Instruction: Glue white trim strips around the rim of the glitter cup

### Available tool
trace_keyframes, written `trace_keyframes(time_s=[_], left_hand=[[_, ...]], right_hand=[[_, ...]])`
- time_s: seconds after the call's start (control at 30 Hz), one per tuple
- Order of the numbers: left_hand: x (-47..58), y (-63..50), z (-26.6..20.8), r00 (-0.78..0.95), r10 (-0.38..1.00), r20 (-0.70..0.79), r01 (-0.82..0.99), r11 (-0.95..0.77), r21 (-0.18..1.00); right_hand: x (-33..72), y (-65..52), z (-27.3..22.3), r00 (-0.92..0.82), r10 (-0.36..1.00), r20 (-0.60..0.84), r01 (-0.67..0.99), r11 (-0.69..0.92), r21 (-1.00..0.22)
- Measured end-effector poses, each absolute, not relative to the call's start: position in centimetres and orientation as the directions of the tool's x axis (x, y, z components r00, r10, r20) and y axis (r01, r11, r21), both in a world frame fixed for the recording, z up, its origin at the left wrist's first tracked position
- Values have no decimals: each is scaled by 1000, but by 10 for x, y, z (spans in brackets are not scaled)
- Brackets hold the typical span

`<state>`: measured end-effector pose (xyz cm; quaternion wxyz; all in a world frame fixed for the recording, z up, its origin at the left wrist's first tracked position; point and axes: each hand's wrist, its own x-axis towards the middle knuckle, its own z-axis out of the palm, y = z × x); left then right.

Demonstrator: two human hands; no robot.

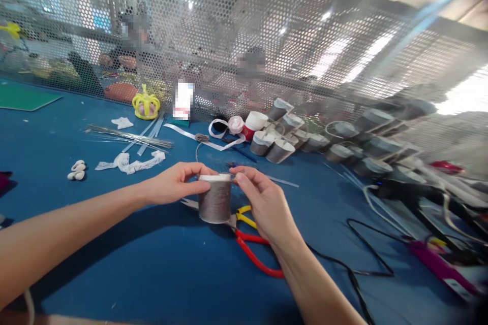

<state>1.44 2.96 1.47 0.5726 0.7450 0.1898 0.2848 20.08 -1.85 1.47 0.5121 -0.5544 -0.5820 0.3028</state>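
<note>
A small grey cup [214,203], its side wrapped in what looks like cord or thread and its top edge white, stands upright in front of me. My left hand [186,181] grips its rim from the left, thumb on the near side. At the right of the rim, my right hand [263,197] pinches thumb and forefinger together; whatever is between them is too small to name. Behind and right of the cup lie red-handled scissors [255,254], their handles partly under my right wrist. A yellow-handled tool [246,217] lies beside them, partly hidden by my right hand.
Several similar grey cups [281,151] are clustered at the back right. Thin wires [131,137], white lace scraps [131,163] and a yellow crown-shaped piece [145,104] lie back left. A black cable [375,273] runs along the right. Perforated metal mesh [213,25] closes the back.
</note>
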Motion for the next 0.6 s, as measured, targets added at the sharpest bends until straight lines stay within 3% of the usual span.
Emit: trace_keyframes(time_s=[0.37, 0.6], left_hand=[[14, 27, 22, 791, 556, 254, -164, -207, 964], [13, 26, 23, 800, 540, 262, -216, -148, 965]], right_hand=[[196, -19, 13, 176, 982, 61, -40, 69, -997], [193, -19, 16, 66, 997, -30, -219, -15, -976]])
